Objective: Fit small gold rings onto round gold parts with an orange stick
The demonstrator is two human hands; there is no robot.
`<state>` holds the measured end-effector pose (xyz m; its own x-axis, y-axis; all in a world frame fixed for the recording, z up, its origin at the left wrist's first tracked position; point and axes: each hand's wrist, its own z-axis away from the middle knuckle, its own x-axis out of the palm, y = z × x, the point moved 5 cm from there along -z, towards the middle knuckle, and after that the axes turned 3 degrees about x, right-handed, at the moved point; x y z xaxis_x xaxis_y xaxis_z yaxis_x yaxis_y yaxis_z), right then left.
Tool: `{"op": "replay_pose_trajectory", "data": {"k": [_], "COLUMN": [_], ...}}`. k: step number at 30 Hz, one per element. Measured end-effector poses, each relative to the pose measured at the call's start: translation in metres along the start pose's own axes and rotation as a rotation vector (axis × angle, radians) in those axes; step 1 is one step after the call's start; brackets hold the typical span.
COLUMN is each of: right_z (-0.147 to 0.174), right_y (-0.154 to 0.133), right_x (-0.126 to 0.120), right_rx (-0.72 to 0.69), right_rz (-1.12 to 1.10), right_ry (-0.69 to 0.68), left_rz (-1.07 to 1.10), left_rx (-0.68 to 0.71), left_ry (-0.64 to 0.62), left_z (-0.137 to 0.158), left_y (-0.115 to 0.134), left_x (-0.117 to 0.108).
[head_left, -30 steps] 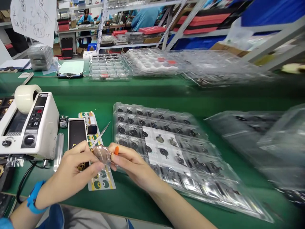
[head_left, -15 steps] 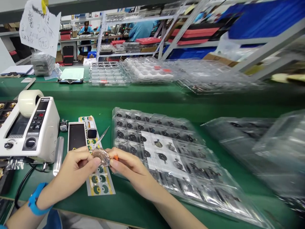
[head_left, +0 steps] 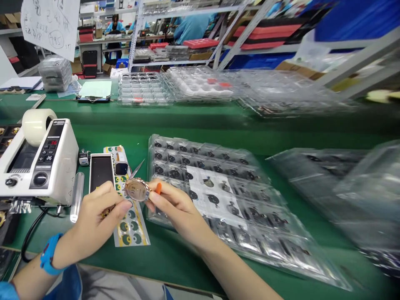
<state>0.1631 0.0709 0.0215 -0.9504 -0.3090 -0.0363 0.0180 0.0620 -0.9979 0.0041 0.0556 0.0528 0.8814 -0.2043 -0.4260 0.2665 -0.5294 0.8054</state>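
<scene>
My right hand pinches the right edge of a round rose-gold watch case, held tilted over the table. A small orange piece sticks up between the same fingers; its lower part is hidden. At the case's left side is my left hand, its thumb and fingers closed together; what they hold, if anything, cannot be made out. Beneath lies a sheet of yellow and grey round stickers. On its upper part rests a square dark-faced watch, beside a pointed metal blade.
A white tape dispenser stands at left, with a tally counter and an open box beside it. Clear trays of black parts, topped by a printed paper, fill the right. More trays lie on the raised ledge behind.
The watch case has risen and turned so that more of its flat face shows. My left fingers have shifted towards its lower left edge. The whole view has shifted slightly.
</scene>
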Motion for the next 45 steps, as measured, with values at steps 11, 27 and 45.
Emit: {"op": "replay_pose_trajectory", "data": {"k": [11, 27, 45], "right_z": [0.009, 0.009, 0.008], "right_y": [0.007, 0.010, 0.007], "right_x": [0.004, 0.004, 0.005], "right_rx": [-0.006, -0.055, -0.073], "right_rz": [-0.047, -0.119, 0.020], "right_ry": [-0.048, -0.061, -0.018], "left_rz": [0.164, 0.194, -0.230], "left_rx": [-0.126, -0.140, -0.108], "left_ry": [-0.047, -0.056, 0.096], "left_z": [-0.003, -0.003, -0.001], "left_y": [-0.010, -0.013, -0.012], "left_x": [0.007, 0.009, 0.006]}}
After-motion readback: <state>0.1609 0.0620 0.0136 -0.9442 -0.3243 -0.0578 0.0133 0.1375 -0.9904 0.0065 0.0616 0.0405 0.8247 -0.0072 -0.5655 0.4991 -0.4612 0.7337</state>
